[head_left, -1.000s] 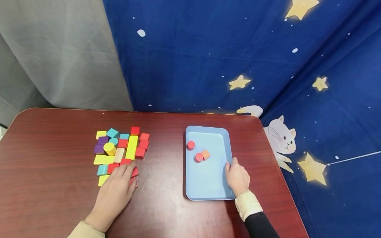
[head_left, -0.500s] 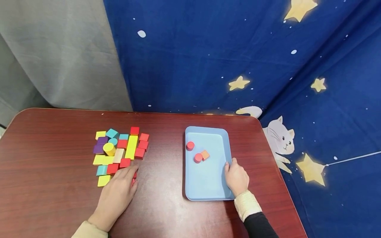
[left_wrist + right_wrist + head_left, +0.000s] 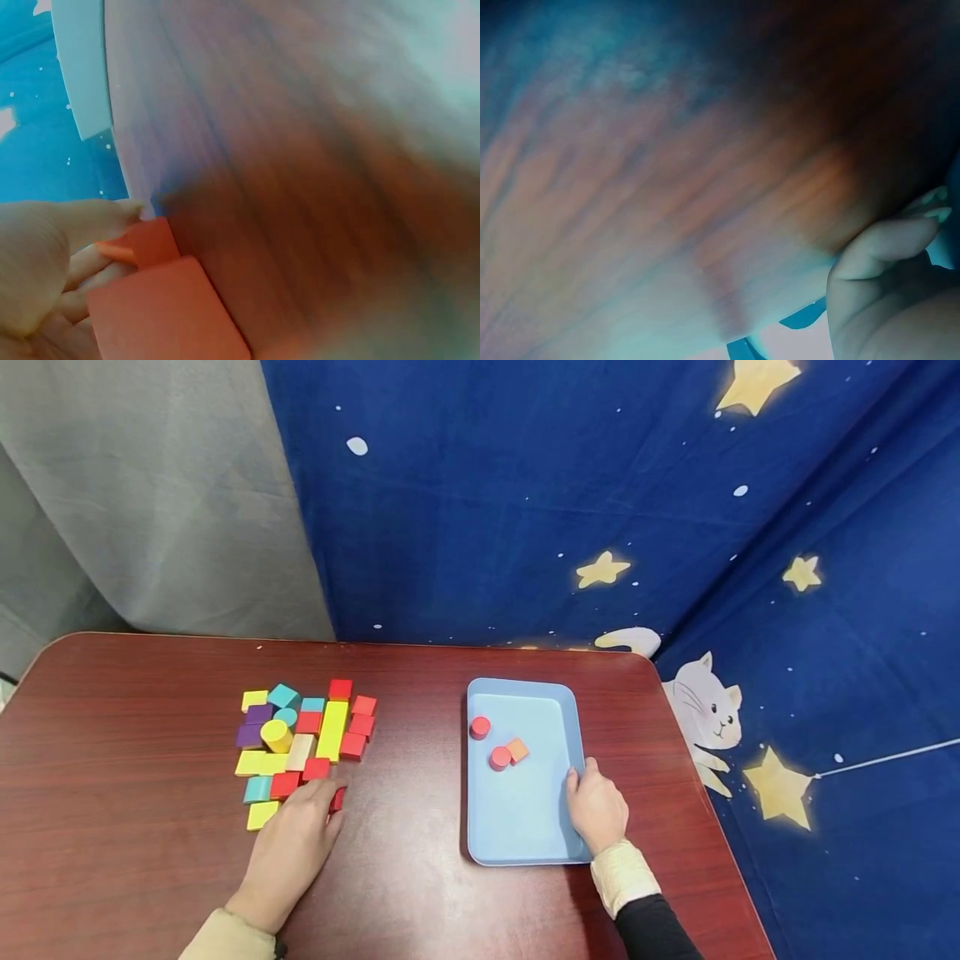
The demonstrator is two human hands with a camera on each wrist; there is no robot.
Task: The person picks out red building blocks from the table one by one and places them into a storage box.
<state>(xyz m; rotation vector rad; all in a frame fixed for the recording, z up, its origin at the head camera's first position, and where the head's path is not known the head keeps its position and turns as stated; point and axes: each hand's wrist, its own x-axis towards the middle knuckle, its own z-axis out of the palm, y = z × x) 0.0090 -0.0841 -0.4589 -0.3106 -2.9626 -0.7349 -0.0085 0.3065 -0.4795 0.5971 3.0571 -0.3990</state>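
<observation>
In the head view my left hand (image 3: pixel 294 835) lies over the front right of a spread of coloured blocks, fingers bent around red blocks. One red block (image 3: pixel 337 799) shows between forefinger and thumb; the palm hides others. The left wrist view has a flat-topped red block (image 3: pixel 166 313) close by the palm and a smaller red piece (image 3: pixel 156 244) between thumb and fingers. My right hand (image 3: pixel 598 808) grips the right wall of a light blue tray (image 3: pixel 525 863), thumb inside. Within the tray are two red cylinders (image 3: pixel 500 758) and an orange block (image 3: pixel 517 750).
Beyond my left hand sit more blocks: a long yellow block (image 3: pixel 333 731), a yellow cylinder (image 3: pixel 277 737), purple blocks (image 3: pixel 251 737), a red block (image 3: pixel 353 746) and a wooden-coloured block (image 3: pixel 302 752). The brown table (image 3: pixel 405 827) runs back to a starry blue curtain (image 3: pixel 465 510).
My left hand has drawn slightly back, and the red blocks at its fingertips have shifted; one red block at the right has slipped from sight under it. My right hand and the tray stay put.
</observation>
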